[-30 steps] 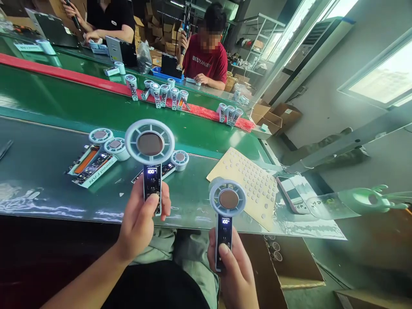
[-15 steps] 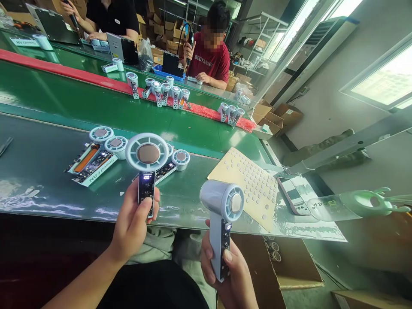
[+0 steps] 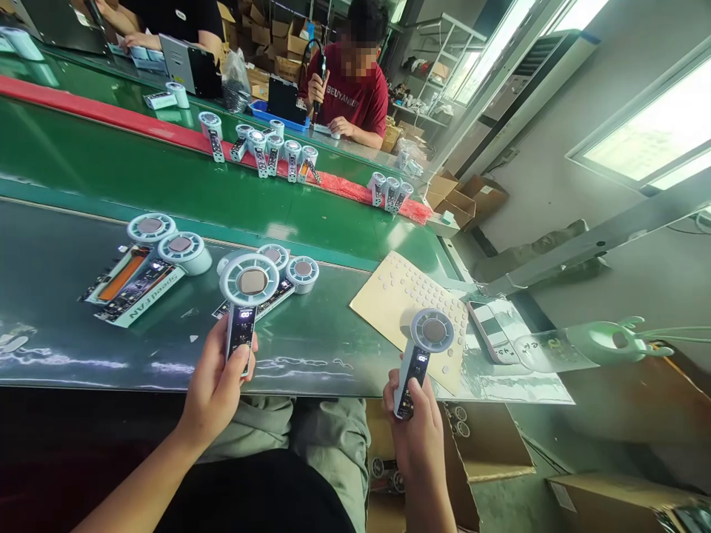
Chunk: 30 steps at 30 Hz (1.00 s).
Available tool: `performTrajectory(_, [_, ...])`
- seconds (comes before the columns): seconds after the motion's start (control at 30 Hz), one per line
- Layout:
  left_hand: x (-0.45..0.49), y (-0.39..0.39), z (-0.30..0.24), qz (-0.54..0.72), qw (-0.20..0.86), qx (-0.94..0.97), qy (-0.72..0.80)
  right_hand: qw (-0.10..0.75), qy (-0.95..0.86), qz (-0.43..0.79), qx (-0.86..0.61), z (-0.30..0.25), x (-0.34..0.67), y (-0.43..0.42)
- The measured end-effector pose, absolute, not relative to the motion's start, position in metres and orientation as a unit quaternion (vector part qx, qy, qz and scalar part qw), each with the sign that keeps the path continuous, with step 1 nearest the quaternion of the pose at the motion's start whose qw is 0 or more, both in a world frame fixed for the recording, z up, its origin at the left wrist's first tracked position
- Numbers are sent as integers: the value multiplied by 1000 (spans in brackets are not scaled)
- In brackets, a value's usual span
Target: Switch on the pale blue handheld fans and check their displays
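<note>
My left hand [image 3: 214, 389] grips the handle of a small white handheld fan [image 3: 244, 290] whose round head faces me and whose display is lit. It hangs low over the near edge of the dark bench [image 3: 67, 340]. My right hand [image 3: 418, 429] holds a second fan of the same kind [image 3: 422, 348] by the handle, tilted right, its head over a tan sheet of round pads [image 3: 400, 296]. Several more fans [image 3: 167, 248] lie flat on the bench, some [image 3: 294, 272] just behind the left one.
A green conveyor belt [image 3: 167, 185] with a red strip carries rows of upright fans [image 3: 272, 155]. Two co-workers [image 3: 349, 81] work at its far side. A phone [image 3: 492, 329] and a green tape holder [image 3: 616, 340] lie at right. Open cardboard boxes [image 3: 489, 451] stand below the bench edge.
Both hands have lowered their fans toward the bench. The right fan moved right over the tan pad sheet and turned its face back toward me; the view shifted slightly.
</note>
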State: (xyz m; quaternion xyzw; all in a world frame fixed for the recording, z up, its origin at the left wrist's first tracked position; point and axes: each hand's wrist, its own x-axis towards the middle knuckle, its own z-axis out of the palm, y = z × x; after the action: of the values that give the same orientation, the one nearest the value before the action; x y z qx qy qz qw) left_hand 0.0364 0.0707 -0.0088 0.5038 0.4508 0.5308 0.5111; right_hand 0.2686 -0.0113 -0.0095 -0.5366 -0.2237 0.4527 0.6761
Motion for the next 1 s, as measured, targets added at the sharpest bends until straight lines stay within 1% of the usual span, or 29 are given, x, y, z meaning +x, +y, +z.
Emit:
performTrajectory(0.23, [35, 70, -11, 514, 518, 518, 447, 671, -234, 414, -569, -13, 275, -8])
performTrajectory(0.33, [34, 70, -13, 505, 519, 520, 452, 645, -250, 406, -597, -12, 276, -8])
performTrajectory(0.4, [34, 70, -13, 501, 517, 522, 457, 611, -275, 374, -642, -11, 280, -8])
performTrajectory(0.43, [34, 70, -13, 501, 514, 524, 459, 588, -296, 336, -674, -11, 283, -7])
performTrajectory(0.57, [33, 70, -15, 497, 509, 525, 467, 449, -390, 128, -794, -14, 301, 0])
performTrajectory(0.6, [33, 70, -15, 494, 510, 526, 469, 414, -405, 106, -809, -14, 306, 2])
performTrajectory(0.67, [33, 70, -15, 487, 512, 527, 472, 373, -419, 112, -820, -16, 314, 8])
performTrajectory(0.77, [32, 69, -17, 481, 507, 531, 479, 379, -418, 164, -809, -19, 321, 14])
performTrajectory(1.0, [32, 70, -20, 476, 488, 545, 489, 471, -408, 204, -755, -20, 323, 14])
